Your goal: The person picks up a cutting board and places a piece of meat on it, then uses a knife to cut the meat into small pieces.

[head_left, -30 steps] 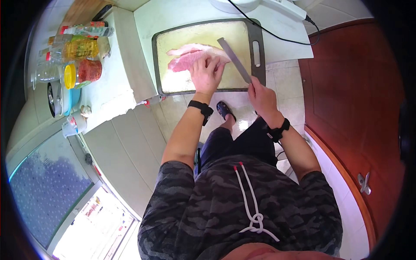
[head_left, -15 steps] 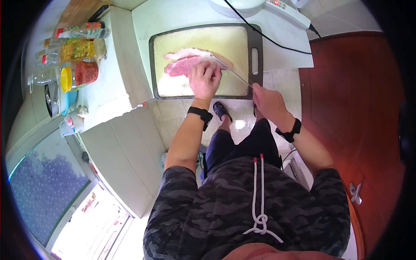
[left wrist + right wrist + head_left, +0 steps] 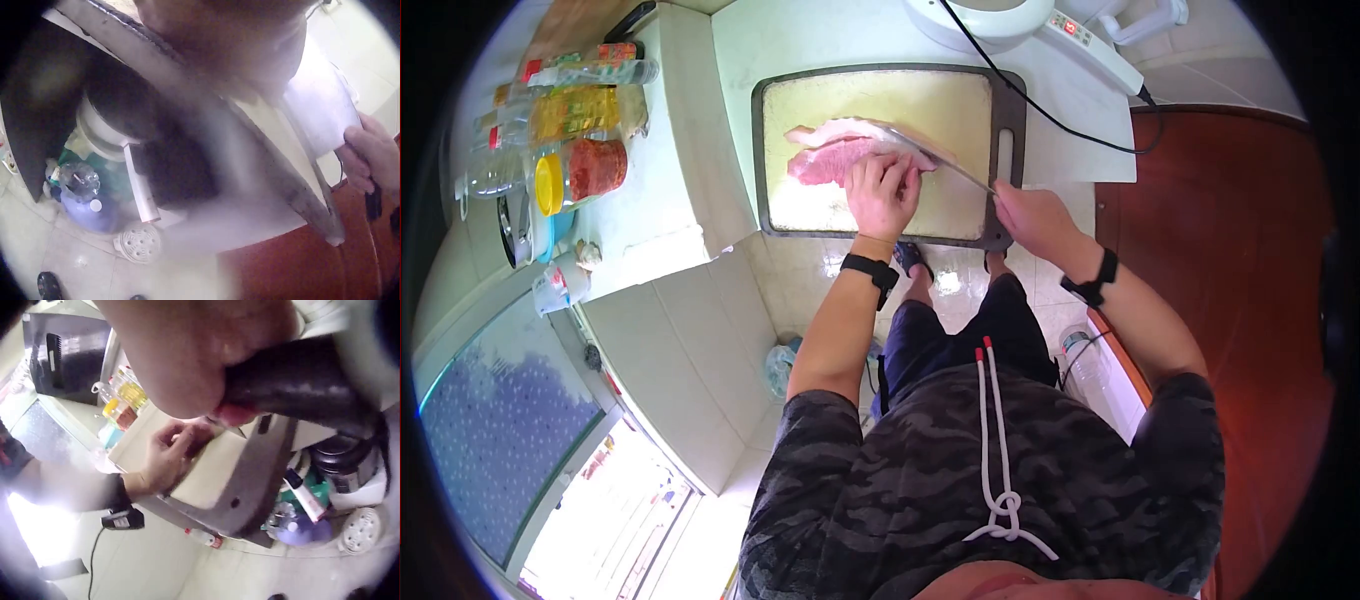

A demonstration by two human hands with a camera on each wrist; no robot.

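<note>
A slab of raw meat (image 3: 820,163), pink with a pale fatty strip, lies on a dark-rimmed cutting board (image 3: 850,92). My left hand (image 3: 882,195) holds the meat near its right end, fingers bent over it. My right hand (image 3: 1040,222) grips a cleaver by its black handle (image 3: 294,384). Seen almost edge-on in the head view, the cleaver's blade (image 3: 962,174) slants across the right end of the meat, close beside the left fingertips. The left wrist view shows the broad face of the blade (image 3: 325,109); there the meat is hidden.
A white appliance (image 3: 990,20) stands behind the board, and its black cord (image 3: 1050,115) crosses the board's right corner. Bottles and a yellow-lidded jar (image 3: 595,168) fill the ledge at left. A reddish-brown door (image 3: 1250,300) is at right.
The cleaver has come left and down onto the meat's right end, its blade turning from face-up to nearly edge-on. My right hand has swung outward; the left stays on the meat.
</note>
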